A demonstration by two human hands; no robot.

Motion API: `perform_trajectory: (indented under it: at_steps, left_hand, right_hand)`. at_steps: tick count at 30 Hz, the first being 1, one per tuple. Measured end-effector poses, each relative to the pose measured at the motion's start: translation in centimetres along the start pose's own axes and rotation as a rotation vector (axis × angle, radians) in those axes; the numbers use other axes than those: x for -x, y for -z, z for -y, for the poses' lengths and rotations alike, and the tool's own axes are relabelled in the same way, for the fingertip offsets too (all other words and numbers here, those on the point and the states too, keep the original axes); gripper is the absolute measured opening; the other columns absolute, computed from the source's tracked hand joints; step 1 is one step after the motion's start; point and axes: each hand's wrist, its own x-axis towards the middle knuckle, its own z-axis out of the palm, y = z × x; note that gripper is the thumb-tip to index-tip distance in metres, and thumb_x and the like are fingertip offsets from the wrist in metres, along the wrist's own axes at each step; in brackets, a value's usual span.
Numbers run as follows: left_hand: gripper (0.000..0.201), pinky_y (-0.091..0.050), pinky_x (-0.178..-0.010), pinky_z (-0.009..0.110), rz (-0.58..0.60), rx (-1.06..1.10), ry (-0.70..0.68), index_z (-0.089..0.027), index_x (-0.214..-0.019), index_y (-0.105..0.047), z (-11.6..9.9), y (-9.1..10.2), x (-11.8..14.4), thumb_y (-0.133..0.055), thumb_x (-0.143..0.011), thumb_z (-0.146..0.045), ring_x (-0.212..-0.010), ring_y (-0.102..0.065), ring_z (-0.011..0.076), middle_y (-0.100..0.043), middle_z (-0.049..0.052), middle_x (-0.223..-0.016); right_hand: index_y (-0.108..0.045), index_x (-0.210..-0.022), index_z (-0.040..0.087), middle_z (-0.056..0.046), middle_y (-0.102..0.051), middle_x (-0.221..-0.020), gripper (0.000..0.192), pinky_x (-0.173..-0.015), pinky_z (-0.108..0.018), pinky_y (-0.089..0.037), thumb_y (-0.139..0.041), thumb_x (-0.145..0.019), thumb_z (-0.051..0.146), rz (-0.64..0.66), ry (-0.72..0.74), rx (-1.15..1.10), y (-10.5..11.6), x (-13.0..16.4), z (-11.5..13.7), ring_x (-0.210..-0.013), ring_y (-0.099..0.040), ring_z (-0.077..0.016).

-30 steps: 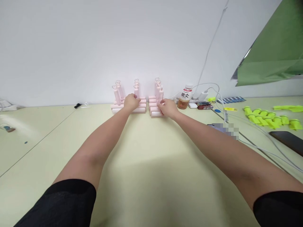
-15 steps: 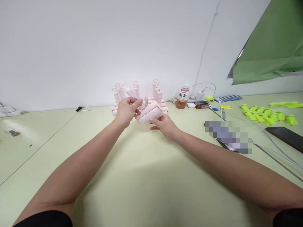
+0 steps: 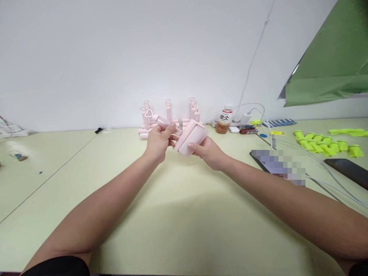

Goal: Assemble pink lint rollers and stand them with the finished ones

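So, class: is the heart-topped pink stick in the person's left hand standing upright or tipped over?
Tipped. The left hand holds the heart-topped pink stick slanting, heart end up-left, lower end toward the pink case in the right hand.

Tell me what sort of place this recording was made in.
Probably a small assembly or packing workbench indoors: a long pale table against a bare wall, batches of identical pink parts and yellow-green parts, plus a power strip with chargers and a drink bottle.

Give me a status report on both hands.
Left hand shut on pink tube. Right hand shut on pink box, beside the tube. Both lifted off table; nothing between.
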Motion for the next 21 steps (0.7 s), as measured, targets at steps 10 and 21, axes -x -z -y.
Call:
perform_trajectory:
  at_steps: [10, 21]
  left_hand:
    - [0.042, -0.039, -0.04, 0.019, -0.215, -0.041, -0.067, -0.015, -0.077, -0.056, -0.2, 4.3, -1.7, -0.083, -0.064, -0.046, -0.048, -0.053, 0.0067, -0.064, 0.0, -0.071]
    - [0.032, -0.045, -0.049, 0.026, 0.061, -0.383, -0.1, -0.017, -0.075, -0.058, 1.0, 3.0, 0.2, -0.078, -0.068, -0.041, -0.056, -0.056, 0.0134, -0.059, -0.001, -0.066]
  right_hand:
    - [-0.055, -0.129, 0.019, -0.015, -0.067, -0.12, 0.062, -0.087, -0.044, -0.049, -0.073, -0.072, 0.033, 0.1, -0.119, 1.063, 7.0, 0.1, -0.7, -0.107, -0.061, -0.0346]
    - [-0.06, -0.131, 0.021, -0.016, -0.065, -0.12, 0.053, -0.085, -0.043, -0.045, -0.064, -0.081, 0.039, 0.271, -0.077, 1.481, 7.6, -0.5, -1.6, -0.106, -0.057, -0.0368]
